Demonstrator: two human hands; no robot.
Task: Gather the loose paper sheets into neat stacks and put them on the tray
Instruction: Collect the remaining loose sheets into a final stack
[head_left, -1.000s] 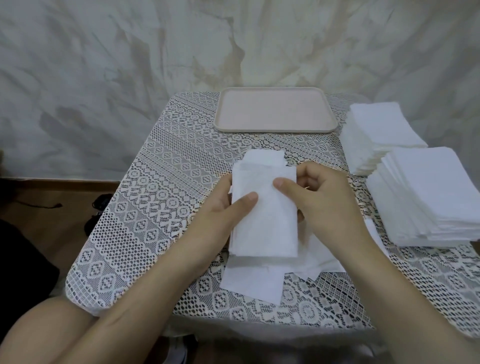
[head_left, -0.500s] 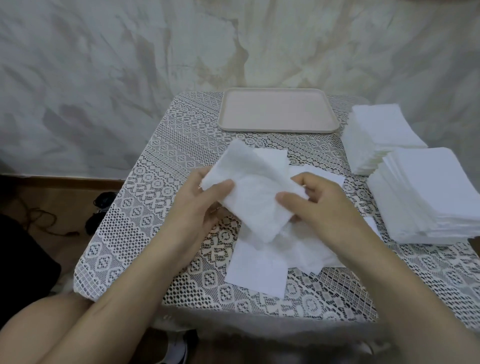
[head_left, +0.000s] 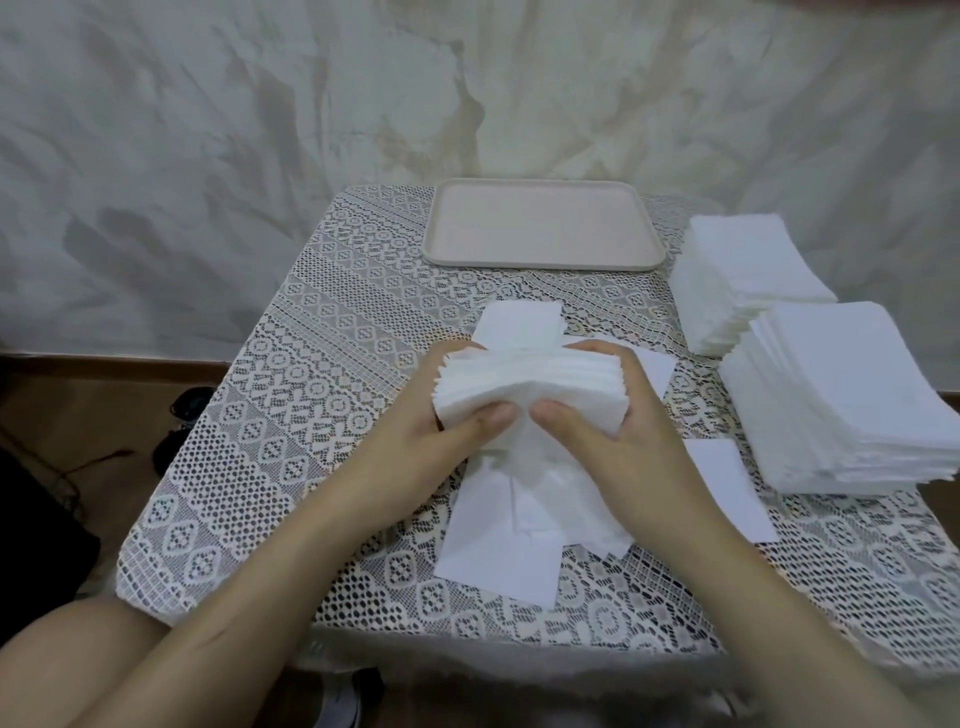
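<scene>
- Holding one bundle of paper sheets (head_left: 524, 382) over the table middle, the left hand (head_left: 431, 434) and the right hand (head_left: 626, 439) curl around its ends, thumbs pressed on its near face.
- The pale pink tray (head_left: 543, 265) lies at the far edge, its whole floor showing.
- Loose sheets (head_left: 498, 566) lie under the hands on the lace tablecloth (head_left: 291, 415); a far stack (head_left: 748, 270) and a near stack (head_left: 852, 400) stand at the right.
- Behind is a marbled wall (head_left: 208, 156).
</scene>
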